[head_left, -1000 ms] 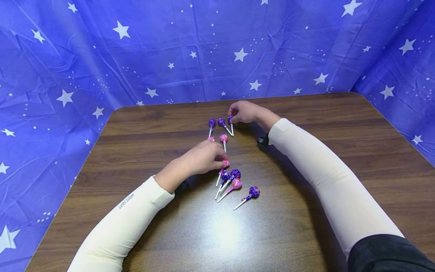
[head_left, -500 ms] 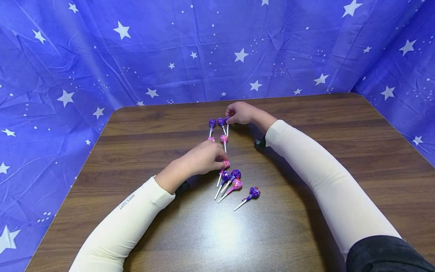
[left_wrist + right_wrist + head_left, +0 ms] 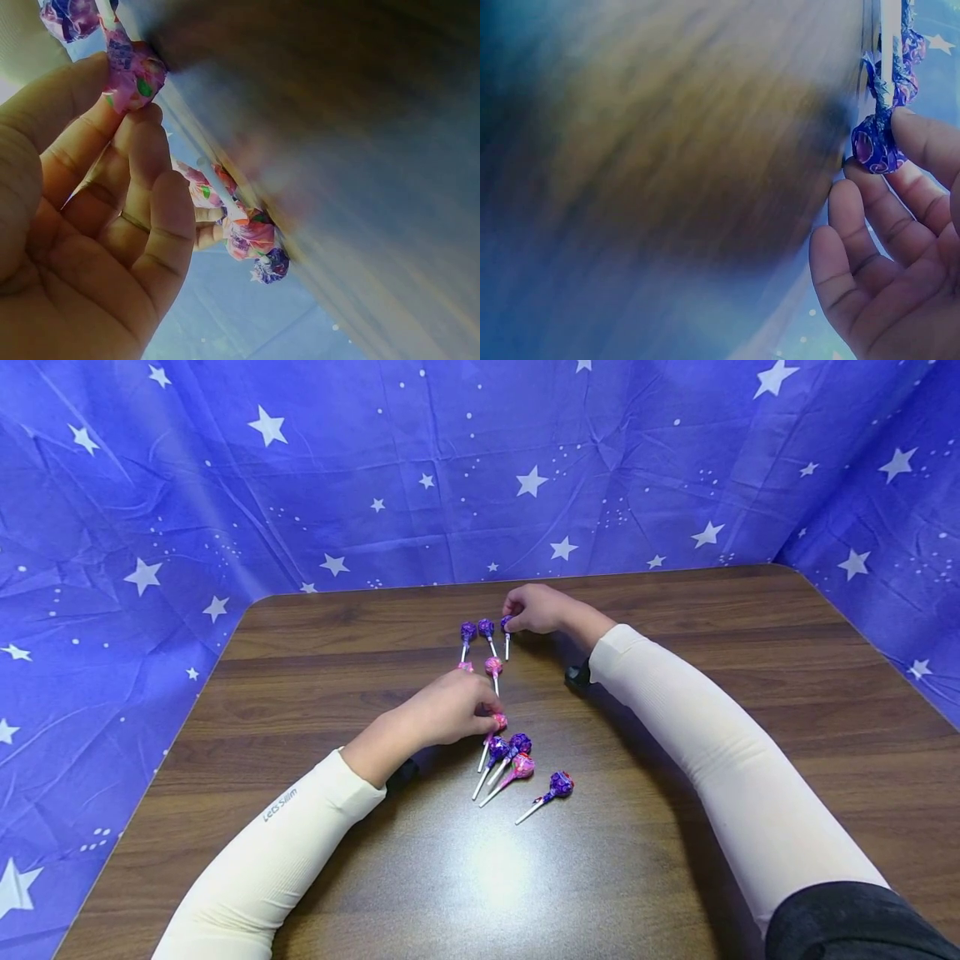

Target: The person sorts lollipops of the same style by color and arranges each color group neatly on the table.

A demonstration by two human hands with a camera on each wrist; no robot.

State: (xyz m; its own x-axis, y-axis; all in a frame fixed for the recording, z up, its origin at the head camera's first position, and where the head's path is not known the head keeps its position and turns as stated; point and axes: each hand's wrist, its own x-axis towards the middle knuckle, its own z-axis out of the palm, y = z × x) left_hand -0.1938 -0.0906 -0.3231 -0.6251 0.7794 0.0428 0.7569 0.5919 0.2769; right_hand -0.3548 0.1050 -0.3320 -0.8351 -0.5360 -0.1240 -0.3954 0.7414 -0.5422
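Note:
My left hand point(image 3: 450, 706) pinches a pink-wrapped lollipop point(image 3: 500, 722) by its head between thumb and fingertips; in the left wrist view that pink head point(image 3: 136, 81) shows clearly. At the far side, my right hand point(image 3: 538, 608) pinches a purple lollipop point(image 3: 507, 624), its white stick pointing toward me. Left of it lie a second purple lollipop point(image 3: 486, 627) and a third purple lollipop point(image 3: 468, 630). Just nearer is a pink lollipop point(image 3: 493, 666), with another pink lollipop point(image 3: 466, 667) partly hidden behind my left hand.
By my left fingertips, two purple lollipops point(image 3: 497, 748) and a pink lollipop point(image 3: 522, 766) lie bunched together. A lone purple lollipop point(image 3: 561, 784) is to their right. The wooden table point(image 3: 360, 877) ends at the back against a blue starry cloth point(image 3: 450, 460).
My right hand slid its purple lollipop left against the middle one, then back slightly right, leaving a gap. The middle purple lollipop's stick now lies straighter. The left hand stays in place.

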